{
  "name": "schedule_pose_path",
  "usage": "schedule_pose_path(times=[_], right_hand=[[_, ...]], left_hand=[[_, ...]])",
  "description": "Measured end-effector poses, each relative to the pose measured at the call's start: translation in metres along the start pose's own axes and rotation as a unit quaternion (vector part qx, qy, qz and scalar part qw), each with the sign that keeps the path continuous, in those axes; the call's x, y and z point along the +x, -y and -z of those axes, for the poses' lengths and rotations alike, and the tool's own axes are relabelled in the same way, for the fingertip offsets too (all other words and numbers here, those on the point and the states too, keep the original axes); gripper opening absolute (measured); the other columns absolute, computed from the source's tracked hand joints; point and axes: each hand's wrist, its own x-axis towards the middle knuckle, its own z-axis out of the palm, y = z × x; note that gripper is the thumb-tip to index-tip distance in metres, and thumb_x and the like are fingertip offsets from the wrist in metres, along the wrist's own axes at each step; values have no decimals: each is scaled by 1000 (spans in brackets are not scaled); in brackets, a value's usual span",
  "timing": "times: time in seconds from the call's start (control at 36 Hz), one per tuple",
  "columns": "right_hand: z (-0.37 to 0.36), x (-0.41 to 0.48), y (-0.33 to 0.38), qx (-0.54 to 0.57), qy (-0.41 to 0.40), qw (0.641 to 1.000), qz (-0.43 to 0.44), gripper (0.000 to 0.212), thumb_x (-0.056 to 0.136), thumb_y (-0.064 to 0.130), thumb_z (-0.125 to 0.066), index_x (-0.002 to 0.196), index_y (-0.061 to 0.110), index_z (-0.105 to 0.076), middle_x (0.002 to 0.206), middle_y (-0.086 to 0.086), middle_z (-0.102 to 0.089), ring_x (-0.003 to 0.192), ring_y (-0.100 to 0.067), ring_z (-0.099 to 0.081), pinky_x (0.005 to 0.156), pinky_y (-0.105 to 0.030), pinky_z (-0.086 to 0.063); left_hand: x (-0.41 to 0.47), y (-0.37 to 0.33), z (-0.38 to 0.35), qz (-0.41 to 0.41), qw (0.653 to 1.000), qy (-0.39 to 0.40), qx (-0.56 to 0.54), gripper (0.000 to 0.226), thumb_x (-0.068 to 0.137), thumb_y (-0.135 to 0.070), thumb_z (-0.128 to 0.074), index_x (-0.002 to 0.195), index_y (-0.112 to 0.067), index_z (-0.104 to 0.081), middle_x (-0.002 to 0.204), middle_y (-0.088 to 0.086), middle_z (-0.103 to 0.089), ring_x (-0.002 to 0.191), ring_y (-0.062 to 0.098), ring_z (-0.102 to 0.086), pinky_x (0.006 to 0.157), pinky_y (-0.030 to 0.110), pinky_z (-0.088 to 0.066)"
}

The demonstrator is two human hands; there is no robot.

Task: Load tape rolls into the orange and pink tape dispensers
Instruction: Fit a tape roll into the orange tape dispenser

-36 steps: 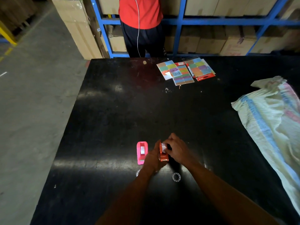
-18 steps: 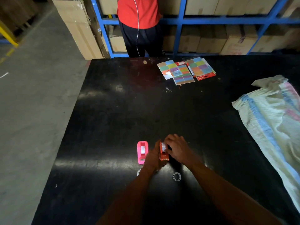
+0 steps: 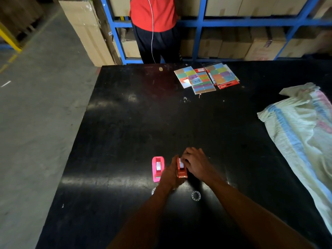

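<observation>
Plastic, light and stiff, the orange dispenser (image 3: 181,169) is gripped by its sides in the left hand (image 3: 170,175); right hand (image 3: 196,163) pinches its white tape roll (image 3: 181,164).

Warehouse: blue racking (image 3: 199,24) stacked with cartons (image 3: 233,45), concrete floor (image 3: 36,114).

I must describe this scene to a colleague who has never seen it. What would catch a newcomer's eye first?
First, the two hands, left hand and right hand, closed around the orange dispenser near the front of the black table. The pink dispenser stands just left of them, untouched. Farther back lie colourful sticker sheets, and a pale woven sack drapes over the right edge.
</observation>
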Motion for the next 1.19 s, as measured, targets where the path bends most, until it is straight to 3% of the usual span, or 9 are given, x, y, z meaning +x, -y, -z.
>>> schedule_pose_path(times=[0.25, 0.47, 0.61, 0.86, 0.97, 1.03, 1.06, 1.14, 1.19], right_hand=[[-5, -23, 7, 22, -12, 999, 39, 14, 89, 31, -55, 88, 24, -68, 100, 3, -58, 94, -17, -53, 79, -39, -42], [-22, -60, 15, 34, 27, 999, 33, 29, 91, 41, -43, 88, 27, -69, 102, 5, -57, 98, -14, -51, 82, -36, -41], [-29, -69, 14, 9, 23, 1000, -3, 28, 90, 39, -44, 86, 26, -69, 99, 3, -59, 97, -19, -54, 81, -40, -45], [-29, -65, 23, 0, 44, 999, -19, 24, 91, 34, -47, 90, 23, -67, 106, 0, -59, 103, -20, -53, 89, -41, -44], [-27, -64, 26, 7, 36, 999, -22, 23, 93, 33, -47, 95, 21, -67, 109, 0, -59, 104, -17, -51, 92, -39, -43], [-27, -64, 27, 2, 32, 999, -21, 23, 93, 32, -48, 94, 20, -67, 107, 0, -60, 103, -18, -52, 91, -39, -44], [-27, -65, 26, 1, 30, 999, -22, 22, 93, 31, -48, 94, 20, -67, 108, -1, -60, 103, -18, -52, 91, -39, -45], [-28, -68, 26, -9, 20, 999, -27, 21, 93, 30, -50, 98, 20, -67, 111, 0, -61, 106, -18, -53, 94, -37, -43], [-29, -69, 27, -13, 22, 999, -28, 22, 94, 30, -50, 102, 18, -67, 112, -1, -61, 107, -19, -53, 95, -37, -41]], left_hand=[[1, 4, 9, -4, 1000, -21, 9, 99, 74, -27, -78, 151, -18, -17, 129, 9, -63, 112, 29, -64, 94, 33, -50], [-7, 0, 11, 24, 999, -7, 20, 107, 73, -32, -81, 153, -18, -11, 145, 8, -50, 128, 28, -54, 107, 33, -40], [-9, -9, 5, 26, 999, 11, 44, 105, 76, -31, -78, 154, -18, -8, 139, 11, -55, 119, 30, -60, 104, 35, -46], [-8, -14, 12, 42, 998, 42, 19, 77, 94, -29, -58, 153, -22, -9, 133, 17, -57, 108, 30, -63, 99, 37, -49], [-3, -11, 11, 42, 997, 52, 26, 77, 95, -32, -57, 153, -22, -9, 123, 8, -60, 79, 6, -55, 66, 7, -42], [-4, -13, 14, 31, 997, 62, 25, 63, 98, -44, -46, 152, -23, -21, 105, -8, -62, 72, -3, -52, 59, 3, -43], [-4, -13, 16, 36, 997, 67, 15, 57, 100, -47, -38, 149, -21, -29, 103, -10, -63, 75, -3, -55, 60, 3, -45], [-11, -23, 20, 80, 991, 101, -46, 46, 104, -25, -36, 149, -18, -28, 138, 13, -54, 107, 20, -64, 76, 1, -46], [-11, -21, 19, 73, 994, 85, -15, 65, 99, -26, -50, 152, -20, -14, 143, 15, -48, 123, 30, -55, 101, 23, -47]])
